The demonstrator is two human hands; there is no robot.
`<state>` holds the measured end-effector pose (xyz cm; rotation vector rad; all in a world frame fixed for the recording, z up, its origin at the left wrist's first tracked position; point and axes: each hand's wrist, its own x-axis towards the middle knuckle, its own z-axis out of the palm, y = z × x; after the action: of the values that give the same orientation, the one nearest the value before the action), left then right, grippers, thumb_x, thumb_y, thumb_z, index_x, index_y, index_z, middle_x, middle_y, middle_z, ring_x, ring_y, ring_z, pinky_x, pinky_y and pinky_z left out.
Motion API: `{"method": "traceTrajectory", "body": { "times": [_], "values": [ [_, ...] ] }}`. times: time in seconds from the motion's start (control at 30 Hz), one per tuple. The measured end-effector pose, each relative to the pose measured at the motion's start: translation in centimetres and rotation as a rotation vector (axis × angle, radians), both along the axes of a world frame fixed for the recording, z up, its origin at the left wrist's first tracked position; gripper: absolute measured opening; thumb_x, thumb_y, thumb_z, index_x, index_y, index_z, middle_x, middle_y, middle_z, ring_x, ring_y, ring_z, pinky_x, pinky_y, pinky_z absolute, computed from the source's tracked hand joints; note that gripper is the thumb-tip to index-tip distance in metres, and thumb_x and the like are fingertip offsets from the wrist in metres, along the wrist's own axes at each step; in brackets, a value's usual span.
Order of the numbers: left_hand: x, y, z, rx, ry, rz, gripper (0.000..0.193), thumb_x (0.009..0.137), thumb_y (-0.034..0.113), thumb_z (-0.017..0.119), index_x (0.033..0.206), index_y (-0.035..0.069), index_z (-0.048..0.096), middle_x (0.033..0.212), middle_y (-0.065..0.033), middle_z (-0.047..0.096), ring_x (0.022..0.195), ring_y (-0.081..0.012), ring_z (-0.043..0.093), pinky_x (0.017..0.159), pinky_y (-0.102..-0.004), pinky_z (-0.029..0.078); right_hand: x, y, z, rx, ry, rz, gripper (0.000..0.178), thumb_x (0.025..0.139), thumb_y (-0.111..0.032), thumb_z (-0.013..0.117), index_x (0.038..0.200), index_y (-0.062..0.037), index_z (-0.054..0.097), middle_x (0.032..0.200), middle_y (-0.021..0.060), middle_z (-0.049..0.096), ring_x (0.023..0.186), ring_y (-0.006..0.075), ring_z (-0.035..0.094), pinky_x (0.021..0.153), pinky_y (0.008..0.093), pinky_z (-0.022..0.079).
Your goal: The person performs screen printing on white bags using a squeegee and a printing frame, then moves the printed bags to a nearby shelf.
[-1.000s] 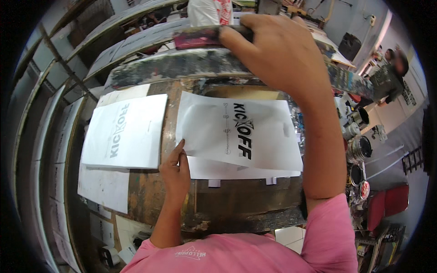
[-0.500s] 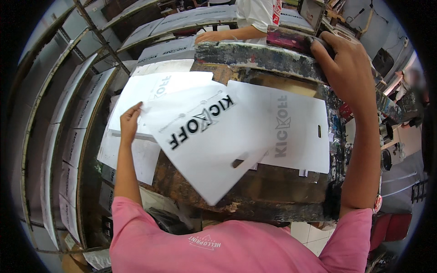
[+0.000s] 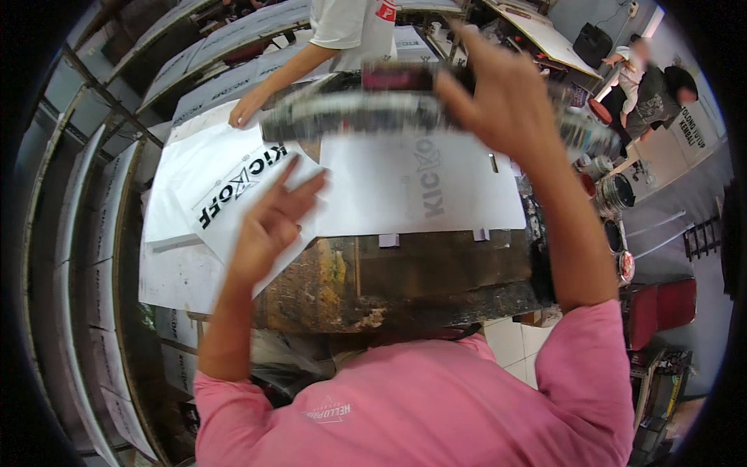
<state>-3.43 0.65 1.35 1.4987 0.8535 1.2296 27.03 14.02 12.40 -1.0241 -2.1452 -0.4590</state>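
Observation:
A flat white carrier bag (image 3: 257, 175) with bold black print lies slantwise over a pile of white sheets (image 3: 175, 187) on the left. My left hand (image 3: 272, 222) is over its near side, fingers spread, blurred, gripping nothing visible. My right hand (image 3: 506, 97) is at the top of a paint-stained screen-printing frame (image 3: 350, 115), thumb below and finger above a dark bar; both are smeared by motion. The frame stands tilted up beyond a second white bag (image 3: 482, 198), which has a handle slot and faint grey print and lies flat on the printing board.
A co-worker's hand (image 3: 247, 107) touches the far edge of the pile. Drying racks (image 3: 113, 257) with printed sheets line the left. Paint tins (image 3: 615, 191) stand at the right, near a red chair (image 3: 661, 303). Small paper tabs (image 3: 389, 240) sit at the board's near edge.
The black-printed bag has moved left from my left hand's pinch onto the pile, and that hand has opened. My right hand and the frame have shifted. The co-worker's hand has reached the pile.

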Motion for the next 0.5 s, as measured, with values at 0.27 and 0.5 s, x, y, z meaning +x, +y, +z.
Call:
{"method": "traceTrajectory", "body": {
  "times": [0.27,0.5],
  "values": [
    [7.9,-7.9,-10.5,-0.738,-0.907,0.245,0.115,0.087,0.086,0.031,0.143,-0.015,0.027,0.139,-0.0357,0.046,0.134,-0.0427,0.048,0.115,-0.0499,0.038,4.1,-8.7,-16.1,-0.673,-0.216,0.168,0.032,0.089,-0.037,0.068,0.107,-0.01,0.069,0.095,0.0118,0.063,0.092,0.0338,0.061,0.083,0.0477,0.047],
    [8.2,-8.0,-16.6,-0.853,-0.788,0.457,0.111,0.089,0.084,0.029,0.139,-0.014,0.029,0.135,-0.034,0.049,0.13,-0.0419,0.051,0.113,-0.0514,0.041,2.7,-9.2,-22.1,-0.694,-0.212,0.19,0.04,0.079,-0.031,0.077,0.109,-0.0078,0.066,0.093,0.0106,0.06,0.091,0.0311,0.06,0.077,0.0433,0.053]
  ]
}}
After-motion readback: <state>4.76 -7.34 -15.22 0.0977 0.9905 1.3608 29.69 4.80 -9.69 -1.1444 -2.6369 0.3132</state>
